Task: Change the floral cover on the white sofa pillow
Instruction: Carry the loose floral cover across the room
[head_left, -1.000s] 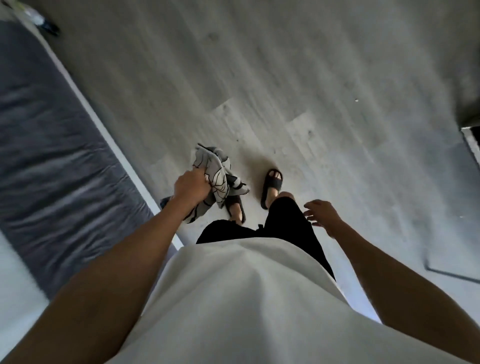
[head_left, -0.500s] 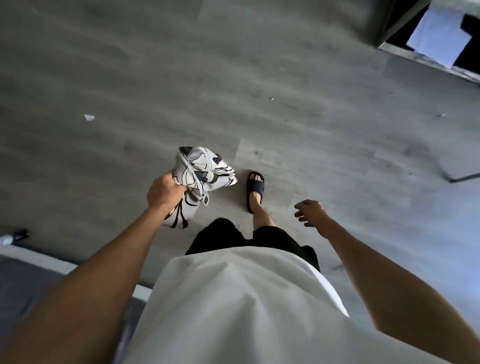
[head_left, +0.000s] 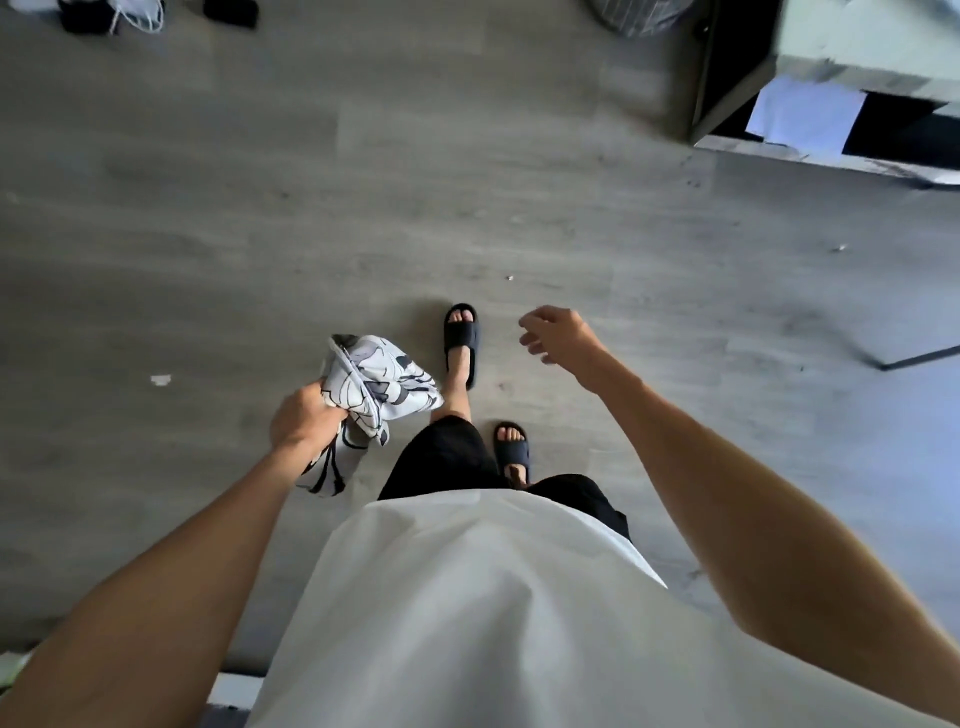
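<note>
A crumpled floral cover (head_left: 376, 387), white with black and grey line flowers, hangs bunched above the grey floor at my left side. My left hand (head_left: 304, 418) grips it in a fist, and cloth trails below the fist. My right hand (head_left: 556, 338) hangs in front of me with loosely curled fingers and holds nothing. No white pillow or sofa shows in this view.
Grey plank floor (head_left: 363, 208) stretches ahead. A dark cabinet with a white sheet (head_left: 805, 111) stands at the upper right. Dark clothes (head_left: 109, 13) lie at the top left, a striped round thing (head_left: 639, 15) at the top. My feet wear black slides (head_left: 460, 332).
I have turned and walked away from the grey sofa, which has left the view. The cabinet at the upper right has come closer. My left hand keeps its grip on the cover.
</note>
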